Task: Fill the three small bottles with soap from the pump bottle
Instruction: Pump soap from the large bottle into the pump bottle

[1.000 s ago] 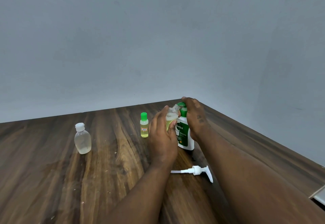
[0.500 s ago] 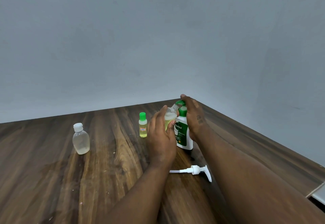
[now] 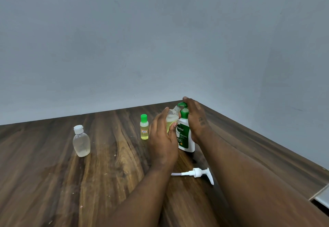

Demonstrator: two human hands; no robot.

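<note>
My left hand (image 3: 162,137) grips a small clear bottle (image 3: 172,118), uncapped and tilted, with yellowish soap inside. Its open neck sits right under the green nozzle of the white pump bottle (image 3: 185,137), which stands on the wooden table (image 3: 44,182). My right hand (image 3: 195,118) rests on the green pump head, fingers over its top. A small bottle with a green cap (image 3: 144,127), holding yellow soap, stands to the left. Further left stands a clear bottle with a white cap (image 3: 81,142).
A loose white pump head with its tube (image 3: 197,173) lies on the table in front of the pump bottle. Grey walls meet behind the table's far corner. The table's right edge (image 3: 284,148) runs diagonally.
Both hands and the bottles stay in nearly the same place; only the camera view shifts slightly.
</note>
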